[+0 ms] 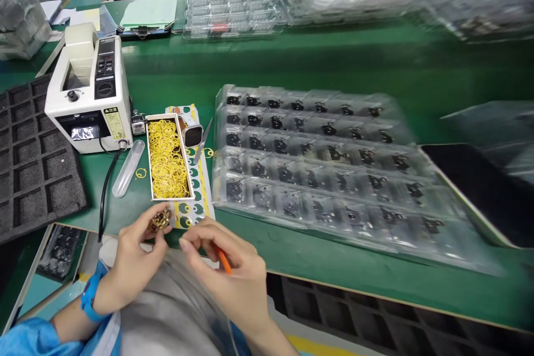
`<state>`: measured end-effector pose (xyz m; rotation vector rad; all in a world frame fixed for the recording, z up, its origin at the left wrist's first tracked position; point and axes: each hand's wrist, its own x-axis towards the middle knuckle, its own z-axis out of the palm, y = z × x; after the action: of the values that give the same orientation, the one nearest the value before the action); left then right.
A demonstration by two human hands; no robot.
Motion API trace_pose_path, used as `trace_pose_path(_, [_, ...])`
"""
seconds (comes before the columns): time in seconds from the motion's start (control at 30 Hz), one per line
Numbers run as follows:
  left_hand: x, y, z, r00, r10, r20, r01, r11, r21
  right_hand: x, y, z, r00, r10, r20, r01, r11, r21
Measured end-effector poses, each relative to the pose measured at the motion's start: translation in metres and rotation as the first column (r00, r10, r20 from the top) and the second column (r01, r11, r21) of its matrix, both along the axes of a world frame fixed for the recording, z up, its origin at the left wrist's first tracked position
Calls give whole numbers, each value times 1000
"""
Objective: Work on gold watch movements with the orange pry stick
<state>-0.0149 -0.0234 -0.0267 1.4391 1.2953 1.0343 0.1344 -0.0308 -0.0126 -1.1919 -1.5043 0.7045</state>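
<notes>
My left hand (137,258) pinches a small brass-coloured mechanical part (160,220) between thumb and fingers, just above the bench's front edge. Close to its right, my right hand (227,267) is closed round a slim orange stick-like tool (224,261); only a short piece of it shows, and its tip is hidden. Ahead of both hands lies a white box (191,189) filled with yellow rings (167,156). It rests on a patterned sheet (199,200) with dark green and yellow shapes. Tweezers (203,142) and a smartwatch (193,134) lie beside the box.
A clear blister tray (267,217) with dark parts covers the right of the green bench (250,242), with a dark flat device (475,189) over its right end. Left stand a tape dispenser (83,100) and a black foam tray (29,189). More clear trays (233,8) are stacked behind.
</notes>
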Motion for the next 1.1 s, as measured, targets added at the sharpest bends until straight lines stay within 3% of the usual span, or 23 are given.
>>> trace_pose_path(0.23, [-3, -4, 8, 999, -12, 40, 9, 997, 75, -14, 11, -13, 961, -107, 255, 56, 978, 199])
trace_pose_path(0.53, [-8, -7, 4, 992, -106, -62, 117, 966, 230, -17, 11, -13, 943, -129, 308, 66, 976, 208])
trace_pose_path(0.67, [-8, -6, 2, 994, -94, -60, 104, 976, 192, -16, 13, -12, 951, -93, 293, 23, 972, 234])
trace_pose_path(0.83, [-9, -1, -5, 1000, -17, 5, 17, 999, 33, -8, 15, 2, 990, 139, 2, -139, 990, -32])
trace_pose_path(0.97, [-11, 3, -7, 989, 80, 123, -64, 990, -129, 0, 27, 6, 989, -49, -140, 12, 967, -253])
trace_pose_path(1.1, [-12, 2, -3, 971, 104, 215, -63, 980, -190, 2, 40, -5, 989, -145, -35, 126, 936, -328])
